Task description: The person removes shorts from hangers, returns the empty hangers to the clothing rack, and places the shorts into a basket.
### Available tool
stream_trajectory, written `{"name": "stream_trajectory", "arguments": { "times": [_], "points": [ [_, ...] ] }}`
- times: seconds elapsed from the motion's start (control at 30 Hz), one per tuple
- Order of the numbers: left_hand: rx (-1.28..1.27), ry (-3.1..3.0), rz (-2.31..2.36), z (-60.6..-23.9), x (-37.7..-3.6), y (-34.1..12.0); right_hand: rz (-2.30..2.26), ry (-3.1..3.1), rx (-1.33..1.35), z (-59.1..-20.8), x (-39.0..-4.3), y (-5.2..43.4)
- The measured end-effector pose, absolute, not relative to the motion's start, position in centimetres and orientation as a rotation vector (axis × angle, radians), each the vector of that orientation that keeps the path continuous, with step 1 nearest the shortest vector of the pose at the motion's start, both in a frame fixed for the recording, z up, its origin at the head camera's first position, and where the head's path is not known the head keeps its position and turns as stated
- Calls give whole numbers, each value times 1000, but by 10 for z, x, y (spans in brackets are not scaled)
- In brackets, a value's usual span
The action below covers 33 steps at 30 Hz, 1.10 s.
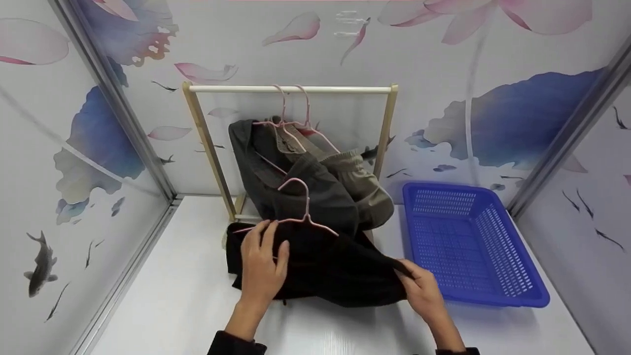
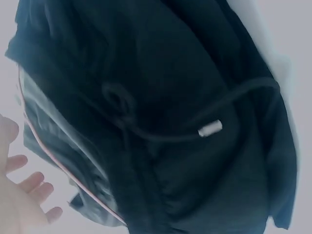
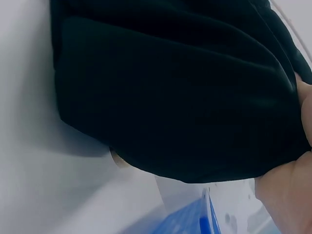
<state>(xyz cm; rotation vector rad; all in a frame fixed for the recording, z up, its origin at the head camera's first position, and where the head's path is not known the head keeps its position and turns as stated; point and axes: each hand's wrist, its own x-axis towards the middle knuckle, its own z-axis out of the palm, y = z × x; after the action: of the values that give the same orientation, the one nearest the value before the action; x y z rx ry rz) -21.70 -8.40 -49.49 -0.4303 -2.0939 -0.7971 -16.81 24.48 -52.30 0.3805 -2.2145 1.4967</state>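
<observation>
Black drawstring shorts point(image 1: 340, 271) hang in front of the rack with a pink wire hanger point(image 1: 307, 215) at their waist. The hanger's hook stands up above the cloth, off the rail. My left hand point(image 1: 261, 268) is beside the hanger's left arm, fingers extended and apart in the left wrist view. There, a dark cord point(image 2: 165, 138) with a pale tip point(image 2: 210, 128) dangles from the waistband. At the right end, my right hand point(image 1: 421, 291) pinches the edge of the black cloth between thumb and fingers. The cloth covers part of those fingers in the right wrist view.
Behind the black shorts, a wooden rack with a white rail point(image 1: 231, 89) carries a dark grey garment point(image 1: 320, 192) and a khaki garment point(image 1: 367, 185) on pink hangers. A blue plastic basket point(image 1: 493, 300) stands on the white table at the right. Patterned panels enclose the table.
</observation>
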Motion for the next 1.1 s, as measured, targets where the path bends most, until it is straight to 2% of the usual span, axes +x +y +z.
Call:
{"name": "stream_trajectory", "arguments": {
  "times": [0.53, 0.7, 0.8, 1.1],
  "points": [
    [179, -2449, -1107, -512, -235, -131, 1787, -2225, 30, -535, -149, 275],
    [299, -2663, -1227, -523, -238, -137, 1831, -2233, -54, -545, -147, 277],
    [323, -2704, -1263, -533, -237, -139, 1840, -2248, -100, -550, -148, 278],
    [162, -2687, -1158, -546, -237, -137, 1910, -2208, -204, -555, -146, 281]
  ]
}}
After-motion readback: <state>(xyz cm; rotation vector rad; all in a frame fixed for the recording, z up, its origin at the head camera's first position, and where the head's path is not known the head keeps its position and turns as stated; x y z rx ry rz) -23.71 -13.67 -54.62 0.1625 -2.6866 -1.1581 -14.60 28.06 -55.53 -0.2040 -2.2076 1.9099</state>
